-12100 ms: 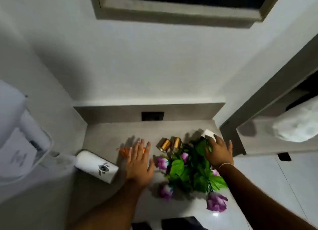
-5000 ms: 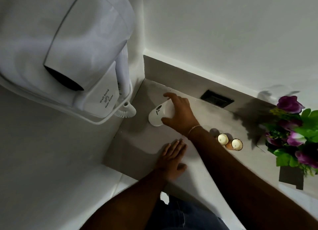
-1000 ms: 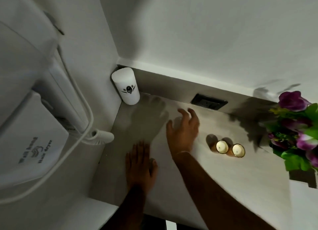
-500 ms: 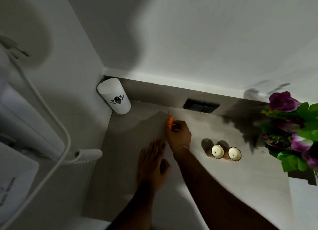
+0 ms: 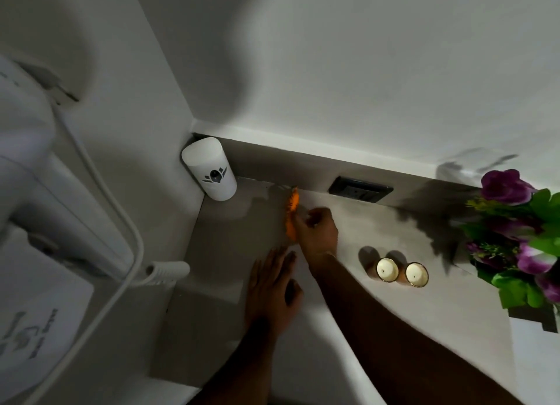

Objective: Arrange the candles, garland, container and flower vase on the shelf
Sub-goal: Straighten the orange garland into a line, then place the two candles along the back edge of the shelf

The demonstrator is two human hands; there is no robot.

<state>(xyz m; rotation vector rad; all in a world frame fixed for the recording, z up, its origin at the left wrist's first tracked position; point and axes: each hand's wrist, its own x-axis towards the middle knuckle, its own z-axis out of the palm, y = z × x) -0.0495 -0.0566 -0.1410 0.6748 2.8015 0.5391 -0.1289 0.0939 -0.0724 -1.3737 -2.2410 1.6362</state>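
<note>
An orange garland (image 5: 292, 212) hangs from my right hand (image 5: 318, 230), which pinches it above the grey shelf (image 5: 378, 229) near the back wall. My left hand (image 5: 272, 289) lies flat on the shelf, fingers spread, holding nothing. A white cylindrical container (image 5: 210, 170) with a dark logo stands upright in the back left corner. Two small candles (image 5: 401, 273) in gold cups stand side by side right of my right arm. The flower vase's purple and green bouquet (image 5: 521, 238) fills the right edge; the vase itself is hidden.
A black wall socket (image 5: 360, 189) sits in the backsplash behind the shelf. A white wall-mounted hair dryer (image 5: 39, 207) with its cord (image 5: 121, 223) hangs on the left wall, close to the shelf's left end.
My right hand went from open over the shelf to pinching the orange garland, then lifted it slightly toward the back wall. My left hand stayed flat on the shelf.
</note>
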